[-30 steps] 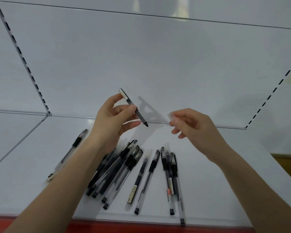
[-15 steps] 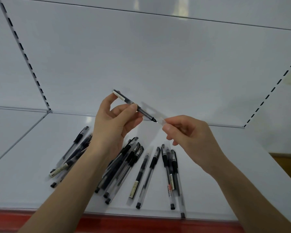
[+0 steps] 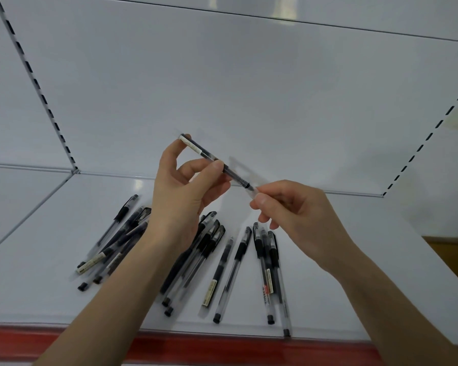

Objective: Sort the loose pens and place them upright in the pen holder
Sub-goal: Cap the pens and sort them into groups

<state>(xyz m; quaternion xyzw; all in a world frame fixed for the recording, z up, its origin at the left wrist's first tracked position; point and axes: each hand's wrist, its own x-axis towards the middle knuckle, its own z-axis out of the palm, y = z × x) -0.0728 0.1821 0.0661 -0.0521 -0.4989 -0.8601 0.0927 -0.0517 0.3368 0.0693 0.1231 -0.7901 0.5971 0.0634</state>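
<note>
Pen (image 3: pixel 212 159) is held up at the centre of the frame, slanted from upper left to lower right, with its labelled end highest and its tip lowest. It is pinched about mid-barrel between the thumb and curled fingers of the left hand (image 3: pixel 179 207). The tip is met by a clear cap (image 3: pixel 252 192), which is pinched between thumb and forefinger of the right hand (image 3: pixel 300 217), just right of centre; whether the cap is seated on the tip cannot be told. Below the hands, loose pens (image 3: pixel 221 265) are seen lying flat on the white shelf (image 3: pixel 368 273): a crossed cluster (image 3: pixel 109 253) at lower left, partly hidden by the left forearm, a fanned bundle (image 3: pixel 206 241) under the left wrist, and a close trio (image 3: pixel 269 260) right of centre. The shelf's front edge is lined by a red strip (image 3: pixel 222 350) along the bottom of the frame. The upper half is filled by a white back panel (image 3: pixel 236 88).
</note>
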